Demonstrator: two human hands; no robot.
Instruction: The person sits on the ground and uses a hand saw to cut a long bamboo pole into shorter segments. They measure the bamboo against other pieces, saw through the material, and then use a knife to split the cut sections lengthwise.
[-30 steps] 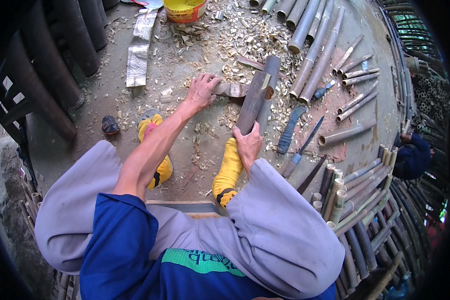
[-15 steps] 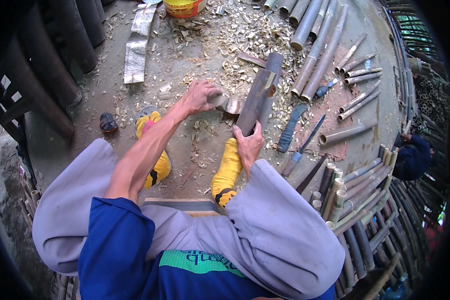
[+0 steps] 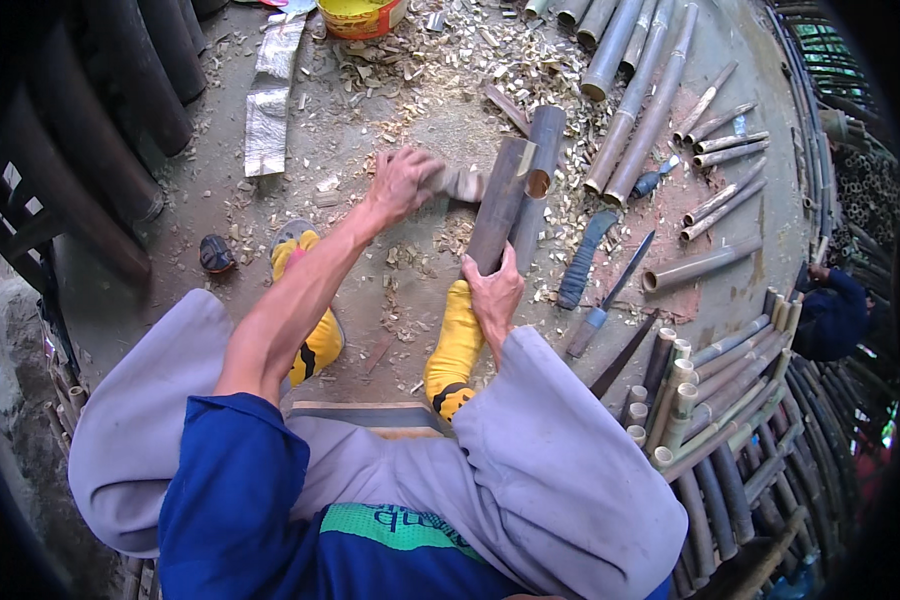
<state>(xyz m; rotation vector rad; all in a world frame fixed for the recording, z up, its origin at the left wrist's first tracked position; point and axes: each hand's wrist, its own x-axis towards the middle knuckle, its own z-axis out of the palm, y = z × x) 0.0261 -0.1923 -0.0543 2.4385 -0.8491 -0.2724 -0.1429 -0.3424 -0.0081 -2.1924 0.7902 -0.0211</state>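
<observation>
My left hand [image 3: 405, 185] is closed around a short grey-brown tool [image 3: 460, 184]. Motion smears it, so its kind cannot be told; its far end is against or close to the side of a dark bamboo tube [image 3: 497, 215]. My right hand [image 3: 495, 290] grips the near end of this tube, thumb on one side and fingers round the other. The tube slants away from me over another bamboo piece [image 3: 547, 130], which has a cut opening showing pale wood inside.
Wood shavings [image 3: 420, 75] litter the ground around a yellow-and-red bucket [image 3: 363, 18]. On the right lie a knife [image 3: 610, 300], a dark wrapped sheath-like object [image 3: 582, 262] and several bamboo lengths [image 3: 650, 110]. Large dark tubes [image 3: 80, 170] lean at left. Another person [image 3: 830, 310] is at far right.
My left hand and its tool have shifted slightly up in the picture. The gripped tube has turned a little more upright, and my right hand keeps its hold.
</observation>
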